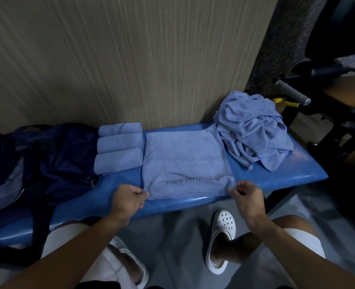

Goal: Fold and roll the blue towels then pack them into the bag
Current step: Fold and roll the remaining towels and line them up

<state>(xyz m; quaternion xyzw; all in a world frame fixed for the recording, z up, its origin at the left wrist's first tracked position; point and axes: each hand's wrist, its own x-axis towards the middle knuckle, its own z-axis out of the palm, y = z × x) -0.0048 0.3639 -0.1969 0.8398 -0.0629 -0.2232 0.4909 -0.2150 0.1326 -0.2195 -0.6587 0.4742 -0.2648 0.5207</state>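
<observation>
Two hands nearest: left hand (128, 198) and right hand (249, 200), each grip pinched on a near corner of one flat light-blue towel (185, 159) printed YOGA FITNESS, spread on the blue padded surface (276, 174). Left of it, three rolled light-blue towels (119, 148) beside one dark navy fabric bag (53, 157), cut off at the frame edge. Far right, one crumpled heap of light-blue towels (253, 130), number uncountable.

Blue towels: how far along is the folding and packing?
Done: three rolled towels lie beside the bag, none visibly packed. In hand: the left hand and right hand pinch the near corners of the flat towel on the bench. Left: rolling it, the crumpled heap at the right, then packing everything.
</observation>
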